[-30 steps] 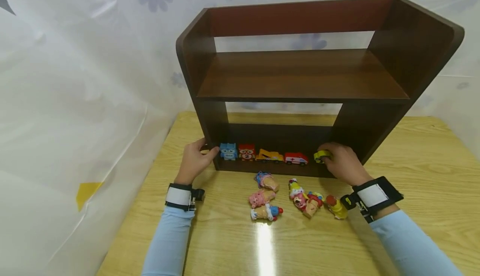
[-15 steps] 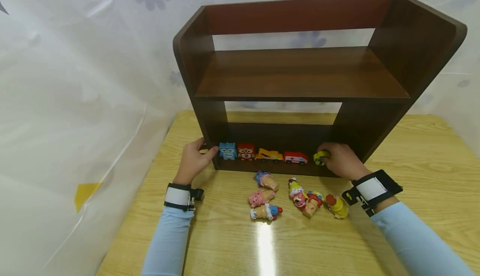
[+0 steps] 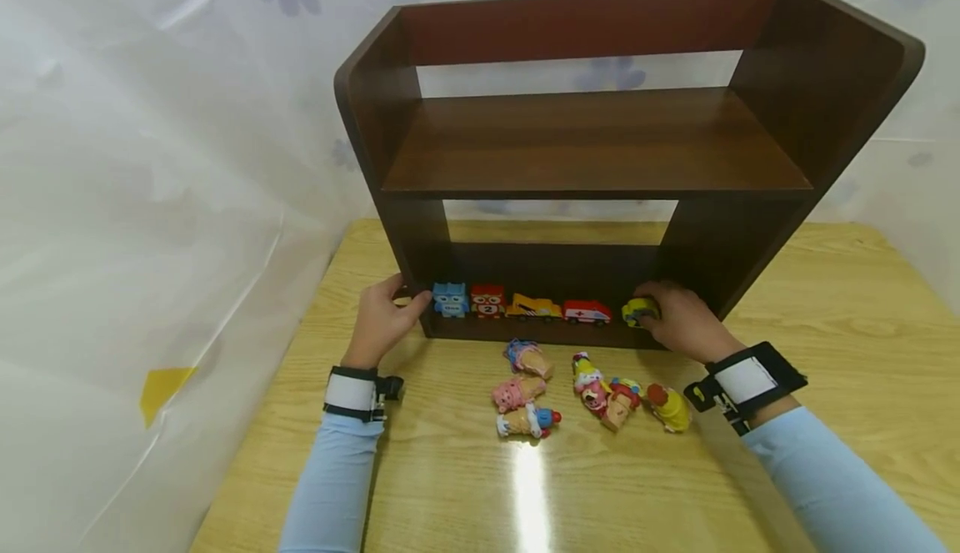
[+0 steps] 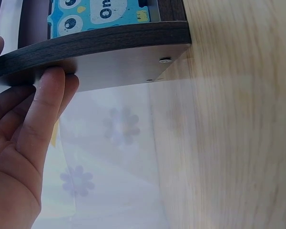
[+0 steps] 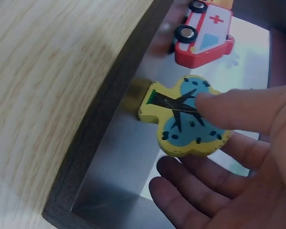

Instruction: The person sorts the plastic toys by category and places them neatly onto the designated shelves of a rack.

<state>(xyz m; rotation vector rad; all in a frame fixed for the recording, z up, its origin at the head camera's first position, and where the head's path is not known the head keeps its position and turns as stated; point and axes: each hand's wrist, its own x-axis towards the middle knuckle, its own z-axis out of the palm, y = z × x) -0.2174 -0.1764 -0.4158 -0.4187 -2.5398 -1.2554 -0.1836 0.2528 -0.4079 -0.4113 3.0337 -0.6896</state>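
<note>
A dark brown wooden shelf (image 3: 600, 144) stands on the table. On its lower board sit a blue owl block (image 3: 450, 299) (image 4: 100, 14), a red owl block (image 3: 488, 301), a yellow truck (image 3: 533, 309) and a red-and-white ambulance (image 3: 587, 311) (image 5: 205, 33). My right hand (image 3: 663, 315) (image 5: 195, 152) pinches a yellow tree block (image 3: 640, 311) (image 5: 181, 119) at the row's right end, thumb on its face and fingers behind. My left hand (image 3: 408, 294) (image 4: 33, 109) grips the shelf's left side panel (image 4: 124, 52), thumb against its front edge.
Several small toy figures lie on the wooden table (image 3: 825, 328) in front of the shelf, one cluster at the left (image 3: 525, 390) and one at the right (image 3: 618, 394). A white flowered curtain (image 3: 150, 161) hangs left and behind. The upper shelf board holds nothing.
The right hand has shifted the tree block slightly left and inward on the lower board. The left hand keeps its hold on the side panel.
</note>
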